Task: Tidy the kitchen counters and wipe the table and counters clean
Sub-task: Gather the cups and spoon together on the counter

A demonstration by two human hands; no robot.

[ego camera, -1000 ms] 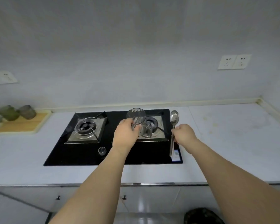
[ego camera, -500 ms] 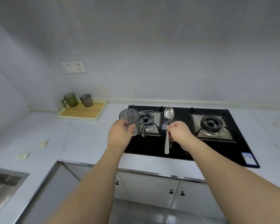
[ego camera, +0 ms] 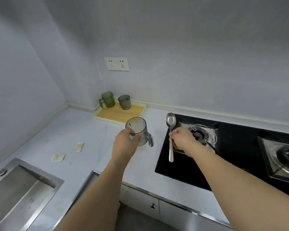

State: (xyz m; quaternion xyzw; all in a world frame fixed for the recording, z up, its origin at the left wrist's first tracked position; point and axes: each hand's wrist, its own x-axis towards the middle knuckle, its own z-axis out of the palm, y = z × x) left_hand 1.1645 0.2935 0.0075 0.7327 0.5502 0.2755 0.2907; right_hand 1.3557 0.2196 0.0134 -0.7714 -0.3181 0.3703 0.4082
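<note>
left hand (ego camera: 125, 144): fingers wrapped round a clear ribbed mug (ego camera: 138, 131), held up in the air over the worktop (ego camera: 83, 130), just left of the hob. Mug's upright-ish, handle sticking out to the right, and there are a few brown specks on the inside wall.
right hand (ego camera: 182, 140): pinching a metal spoon (ego camera: 170, 130) around the middle of the handle. Bowl points up and away, handle end hangs down below the fist. It sits over the left edge of the hob, not touching anything else as far as I can see.
hob (ego camera: 232, 157): black glass gas one set into the worktop, left burner (ego camera: 201, 135) mostly behind the right hand, right burner (ego camera: 285, 155) cut off by the frame edge.
tray (ego camera: 118, 112): wood-look with a pale rim, back in the corner by the wall. A green mug (ego camera: 108, 99) and a grey glass (ego camera: 124, 102) stand on it, side by side, apart from each other.
worktop bits: two small pale squarish pieces (ego camera: 68, 152) lying flat left of the mug, look stained; can't tell what they are. Some yellowish smudges around them too.
sink (ego camera: 18, 190): stainless, bottom left, only partly in shot.
wall: double socket (ego camera: 116, 64) above the tray.
cabinets (ego camera: 150, 204): pale doors under the worktop with small dark knobs.
</note>
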